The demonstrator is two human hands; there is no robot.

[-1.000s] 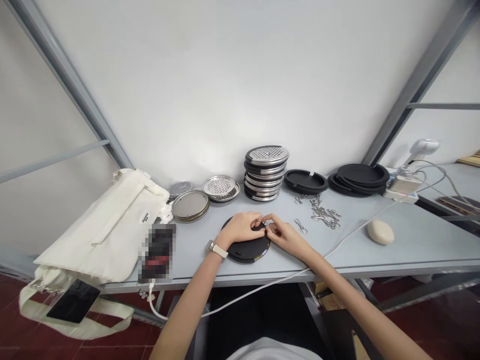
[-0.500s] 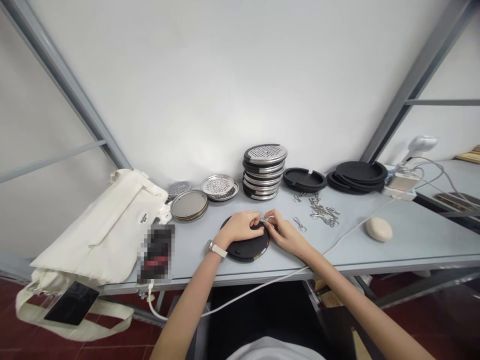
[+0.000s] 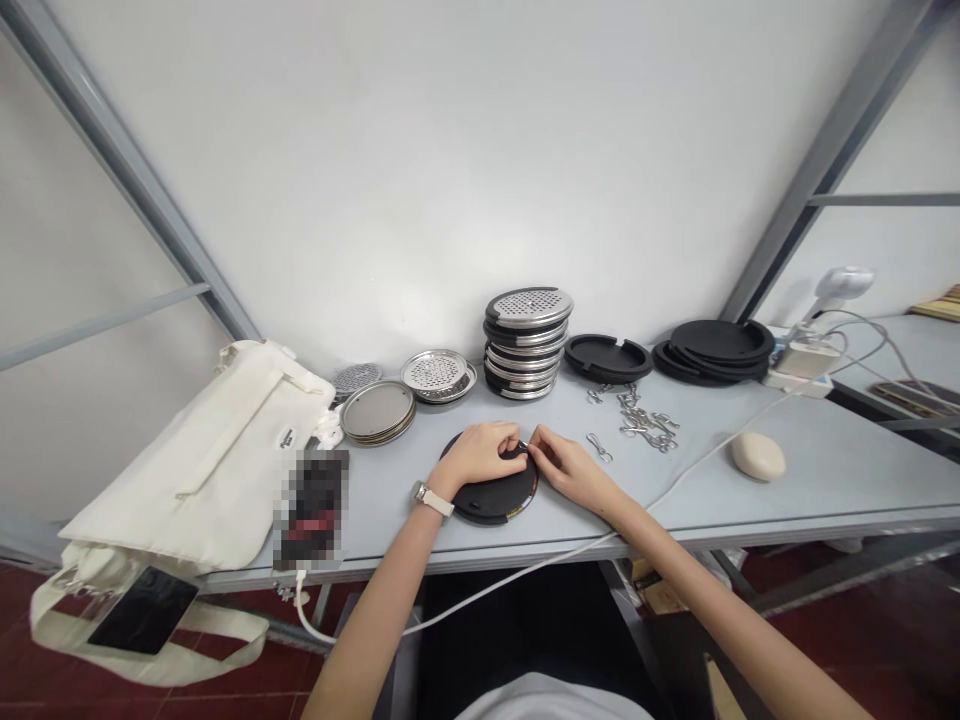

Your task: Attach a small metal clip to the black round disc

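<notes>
held black disc (image 3: 491, 497) under curled left hand (image 3: 484, 456), seemingly for steadiness; pinched metal clip (image 3: 526, 444) in right hand (image 3: 566, 468), near reachable loose clips (image 3: 637, 424).

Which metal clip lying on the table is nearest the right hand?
The lone clip beside the right hand; the other clips lie grouped farther away.

Grey table (image 3: 840, 475) against a white wall (image 3: 420, 150)

The wall was plain, softly lit, brighter at the middle and duller toward the left. A grey left post (image 3: 120, 165) and right post (image 3: 832, 130) slanted up, each with a thin rail (image 3: 105, 322). At far right lay another pale tabletop (image 3: 934, 350). Dark red floor (image 3: 232, 702) showed below, with tile joints at near left.
</notes>
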